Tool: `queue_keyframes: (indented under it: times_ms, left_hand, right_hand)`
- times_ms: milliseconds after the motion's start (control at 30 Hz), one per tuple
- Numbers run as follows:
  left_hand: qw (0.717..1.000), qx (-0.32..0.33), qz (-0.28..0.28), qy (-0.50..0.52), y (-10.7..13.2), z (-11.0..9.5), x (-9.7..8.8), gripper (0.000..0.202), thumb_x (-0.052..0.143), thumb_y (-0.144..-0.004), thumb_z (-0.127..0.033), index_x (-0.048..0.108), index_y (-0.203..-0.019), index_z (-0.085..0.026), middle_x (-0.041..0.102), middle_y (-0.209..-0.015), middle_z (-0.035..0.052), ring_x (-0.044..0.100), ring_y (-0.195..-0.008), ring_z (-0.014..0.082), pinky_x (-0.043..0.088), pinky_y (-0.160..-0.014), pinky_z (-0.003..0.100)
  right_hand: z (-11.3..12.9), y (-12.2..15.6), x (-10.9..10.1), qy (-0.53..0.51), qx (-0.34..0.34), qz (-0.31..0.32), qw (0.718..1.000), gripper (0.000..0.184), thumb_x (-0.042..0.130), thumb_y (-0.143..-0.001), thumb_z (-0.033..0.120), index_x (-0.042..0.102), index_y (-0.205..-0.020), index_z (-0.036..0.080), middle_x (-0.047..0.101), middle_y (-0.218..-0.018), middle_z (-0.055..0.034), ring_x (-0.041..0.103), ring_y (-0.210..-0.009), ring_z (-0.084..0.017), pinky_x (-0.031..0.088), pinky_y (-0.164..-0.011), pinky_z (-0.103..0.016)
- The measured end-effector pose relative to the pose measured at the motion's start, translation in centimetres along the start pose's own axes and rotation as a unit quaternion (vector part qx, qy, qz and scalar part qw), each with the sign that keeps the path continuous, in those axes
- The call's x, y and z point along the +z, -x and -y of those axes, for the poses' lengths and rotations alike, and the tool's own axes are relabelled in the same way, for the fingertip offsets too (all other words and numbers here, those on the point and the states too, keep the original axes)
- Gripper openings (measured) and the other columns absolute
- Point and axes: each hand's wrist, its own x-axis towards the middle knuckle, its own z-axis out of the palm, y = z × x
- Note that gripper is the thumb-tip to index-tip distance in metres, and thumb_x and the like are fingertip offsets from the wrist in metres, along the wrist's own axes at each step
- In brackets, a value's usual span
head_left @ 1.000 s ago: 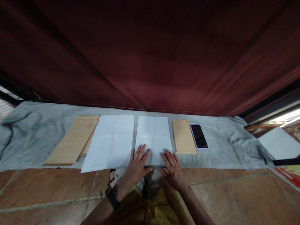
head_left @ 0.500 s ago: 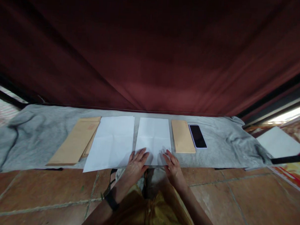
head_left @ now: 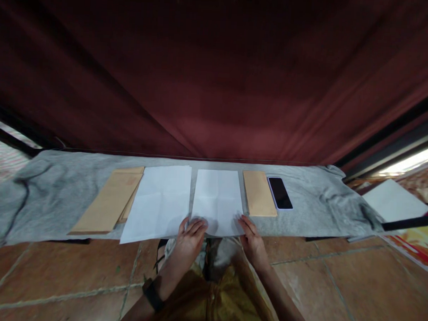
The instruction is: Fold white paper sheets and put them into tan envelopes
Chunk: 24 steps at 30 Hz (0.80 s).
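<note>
A white sheet of paper [head_left: 217, 194] with faint crease lines lies on the grey cloth in front of me. My left hand [head_left: 191, 235] has its near left corner between fingers and thumb. At the near right corner, my right hand [head_left: 251, 238] grips the same sheet, its thumb mostly hidden. The near edge of the sheet bows slightly between the hands. To the left lie larger white sheets [head_left: 159, 200], creased as well. Just right of the held sheet is a brown envelope [head_left: 259, 193].
A phone [head_left: 280, 192] with a dark screen lies right of the envelope. More brown envelopes [head_left: 105, 203] overlap at the left. Grey cloth [head_left: 314, 207] covers the narrow surface, wrinkled at both ends. A dark red fabric panel [head_left: 216, 108] rises behind it. Tiled floor [head_left: 70, 268] shows below.
Both hands have gone from resting flat on the sheet to holding its near corners. My right hand has shifted slightly outward, and the near edge now bows.
</note>
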Motion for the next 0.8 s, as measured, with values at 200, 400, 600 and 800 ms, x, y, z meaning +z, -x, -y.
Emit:
queue_keyframes:
  times_ms: [200, 400, 600, 800]
  left_hand:
    - [0.998, -0.001, -0.010, 0.057, 1.2, 0.3, -0.7, 0.040, 0.042, -0.095, -0.007, 0.070, -0.116, -0.027, 0.076, -0.120, 0.0036, 0.068, -0.117, 0.0206, 0.034, -0.119, 0.054]
    - [0.996, 0.017, -0.024, 0.089, 1.9, 0.7, -2.5, 0.034, 0.044, -0.098, -0.015, 0.071, -0.113, -0.028, 0.078, -0.113, 0.0021, 0.070, -0.110, 0.0177, 0.037, -0.119, 0.048]
    - [0.995, 0.061, -0.001, 0.084, 1.9, -0.3, -4.9, 0.035, 0.044, -0.097, -0.010, 0.072, -0.109, -0.027, 0.078, -0.110, 0.0016, 0.071, -0.108, 0.0160, 0.035, -0.122, 0.048]
    - [0.994, 0.046, 0.024, 0.093, 1.3, -0.2, -6.6, 0.028, 0.048, -0.100, -0.021, 0.072, -0.113, -0.028, 0.078, -0.114, 0.0016, 0.070, -0.113, 0.0181, 0.033, -0.124, 0.051]
  right_hand:
    - [-0.5, -0.3, -1.1, -0.011, 0.008, 0.007, 1.000, 0.069, 0.048, -0.083, 0.001, 0.052, -0.147, 0.024, 0.057, -0.147, -0.0100, 0.054, -0.137, -0.023, 0.049, -0.114, -0.046]
    - [-0.8, -1.1, -1.6, -0.012, 0.024, -0.004, 1.000, 0.065, 0.051, -0.084, 0.006, 0.054, -0.146, 0.026, 0.060, -0.144, -0.0097, 0.056, -0.135, -0.025, 0.051, -0.112, -0.047]
    - [-0.8, -1.9, -2.0, -0.039, 0.003, 0.034, 0.999, 0.064, 0.056, -0.086, 0.013, 0.051, -0.149, 0.026, 0.055, -0.150, -0.0100, 0.053, -0.138, -0.026, 0.047, -0.115, -0.048]
    - [-1.0, -2.9, -1.7, -0.035, 0.016, 0.035, 0.999, 0.052, 0.060, -0.085, 0.014, 0.065, -0.134, 0.027, 0.067, -0.134, -0.0089, 0.062, -0.126, -0.027, 0.051, -0.109, -0.047]
